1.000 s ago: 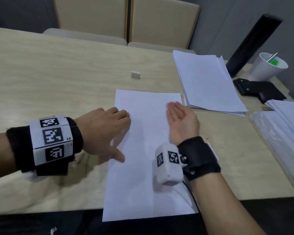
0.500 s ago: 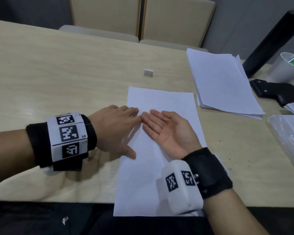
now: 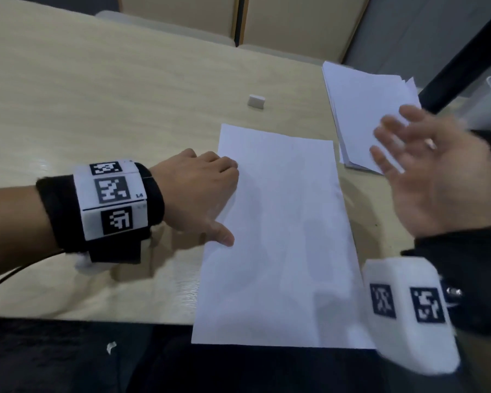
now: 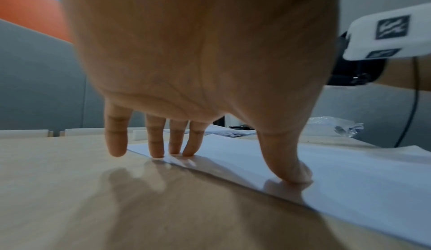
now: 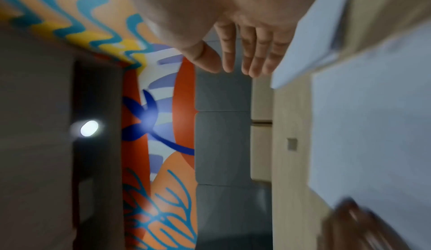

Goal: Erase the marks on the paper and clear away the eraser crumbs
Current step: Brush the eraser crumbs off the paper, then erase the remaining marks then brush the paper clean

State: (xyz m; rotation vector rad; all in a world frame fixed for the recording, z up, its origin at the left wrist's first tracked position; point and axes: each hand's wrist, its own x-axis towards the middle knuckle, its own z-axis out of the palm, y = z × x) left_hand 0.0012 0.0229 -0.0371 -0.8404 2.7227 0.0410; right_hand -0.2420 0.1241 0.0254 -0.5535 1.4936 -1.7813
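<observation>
Nearest the viewer, the sheet of paper [image 3: 275, 236] lies flat on the desk [image 3: 97, 109], its near edge hanging a little past the desk's front. No marks are visible on it, so the erasing looks done and the step in hand seems to be clearing the crumbs; a few dark specks sit on the desk just right of the sheet, though they are too small to identify.

The left hand [image 3: 193, 191] pins the sheet's left edge. In the left wrist view its fingers [image 4: 155, 143] are straight and spread, the tips pressing down on the paper's border while the thumb presses further along the same edge. It holds nothing.

The right hand [image 3: 434, 177] is raised off the desk to the right of the sheet, palm turned inward, fingers [image 5: 228, 51] straight and held close together, empty and blurred. It hangs over the near corner of a stack of paper [image 3: 366, 109].

Further back, the eraser [image 3: 256, 102] rests on the desk beyond the sheet's far edge, apart from both hands.

The next move probably calls for a light sideways brush over the sheet while the left hand holds it down, so the paper does not slide or crease.
</observation>
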